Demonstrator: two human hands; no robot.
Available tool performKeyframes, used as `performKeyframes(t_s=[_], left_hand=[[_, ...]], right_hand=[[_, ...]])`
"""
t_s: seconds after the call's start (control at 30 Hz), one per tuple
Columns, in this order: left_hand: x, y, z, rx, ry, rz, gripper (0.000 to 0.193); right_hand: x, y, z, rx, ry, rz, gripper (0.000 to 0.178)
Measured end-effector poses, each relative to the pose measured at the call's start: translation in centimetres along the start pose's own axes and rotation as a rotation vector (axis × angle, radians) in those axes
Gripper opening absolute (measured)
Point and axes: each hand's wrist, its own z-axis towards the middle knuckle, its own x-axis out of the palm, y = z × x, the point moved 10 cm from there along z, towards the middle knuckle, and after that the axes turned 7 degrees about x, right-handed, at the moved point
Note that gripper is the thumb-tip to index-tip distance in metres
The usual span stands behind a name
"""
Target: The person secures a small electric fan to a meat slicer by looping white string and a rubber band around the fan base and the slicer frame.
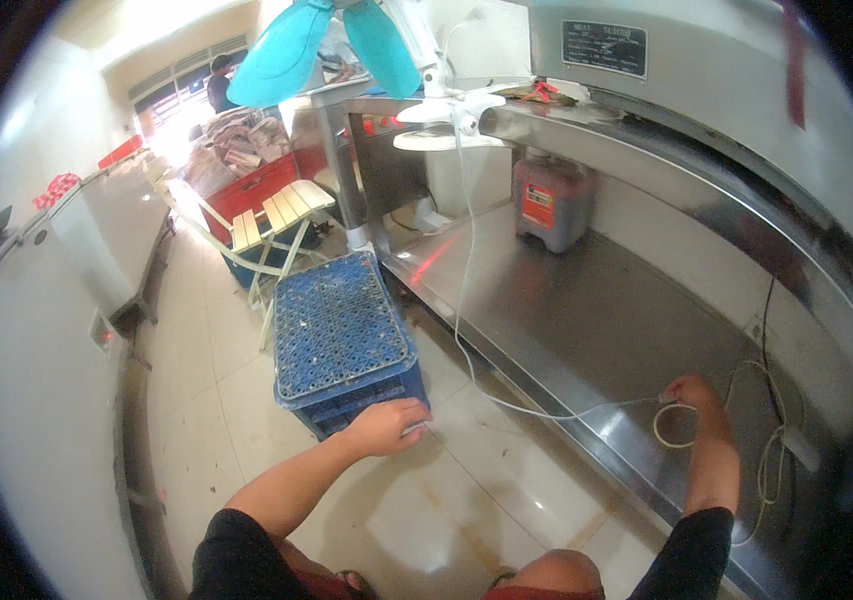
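Note:
My right hand [691,392] is closed around the end of a white power cord [471,365], above the lower shelf of the steel table. A small pale piece, perhaps a plug, shows at its fingertips. From there the cord sags leftward and climbs to a white fan with teal blades [381,45]. A cream cord [674,442] loops just under the same hand. My left hand [386,426] is closed in front of the blue crate [341,330], apart from the cord. A small greyish edge shows at its fingers, too little to name.
A white socket block [801,448] and coiled cord lie at the shelf's right end. Farther back on the steel shelf [586,310] stands a dark-filled plastic jug [551,203]. Folding chairs [291,208] and a red crate [246,190] stand behind; white cabinets [46,330] line the left.

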Motion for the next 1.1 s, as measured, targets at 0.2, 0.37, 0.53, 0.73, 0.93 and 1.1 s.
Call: performKeyframes(t_s=[0.2, 0.37, 0.53, 0.73, 0.93, 1.1], left_hand=[[-0.1, 0.3, -0.6, -0.004, -0.005, -0.004, 0.024], [-2.0, 0.3, -1.3, 0.006, -0.076, -0.001, 0.023], [-6.3, 1.0, -0.1, -0.107, -0.283, -0.167, 0.021], [-9.1, 1.5, -0.2, -0.101, -0.418, -0.207, 0.026], [-7.8, 2.8, -0.3, -0.080, -0.368, -0.158, 0.028], [-3.1, 3.7, -0.2, -0.055, -0.268, -0.117, 0.031]], right_hand=[[-0.4, 0.1, -0.1, 0.009, -0.035, -0.043, 0.019], [-0.8, 4.9, -3.5, -0.024, -0.172, -0.300, 0.038], [-4.8, 10.7, -7.5, -0.156, -0.462, -0.356, 0.057], [-4.7, 26.1, -20.8, -0.130, -0.296, -0.567, 0.042], [-6.3, 44.2, -36.1, -0.989, -0.298, -0.131, 0.036], [-13.9, 53.6, -40.3, -1.134, -0.636, 0.189, 0.034]])
